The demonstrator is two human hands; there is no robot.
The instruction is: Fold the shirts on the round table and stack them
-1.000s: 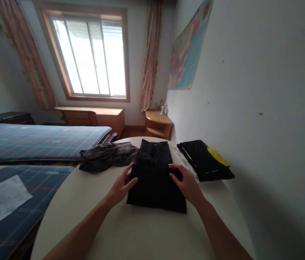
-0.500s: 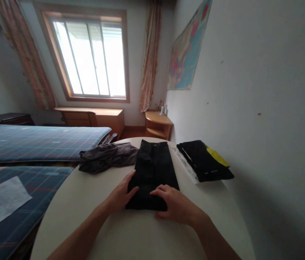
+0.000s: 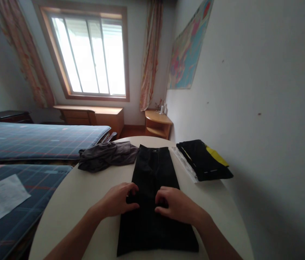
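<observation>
Black trousers laid lengthwise on round table, both hands on the mid-section

Black trousers (image 3: 153, 169) (could be shorts; the legs aren't clear) lie flat on the white round table (image 3: 68, 202), centred in front of the person. Long axis runs near-to-far: waistband (image 3: 164, 151) points away toward the corner cabinet (image 3: 156, 116), wider hem (image 3: 157, 247) faces the person.

Left hand (image 3: 120, 200) sits at the left edge, fingers curled, narrow gap to the thumb. Right hand (image 3: 174, 204) is on the right half, similarly half-curled. Can't tell whether either pinches cloth.

Risks, my judgement: uneven pull from the two hands could skew the cloth off its axis; curled fingers dragging on one layer could leave creases; a push away could run the waistband into the grey garment (image 3: 109, 156), bunched at its left, touching or nearly so.

Right of the trousers, apart: folded black-and-yellow clothing (image 3: 199, 159) on clear plastic (image 3: 186, 166). Beyond the table's left side: plaid mattress (image 3: 46, 180) with a paper sheet (image 3: 0, 202).
</observation>
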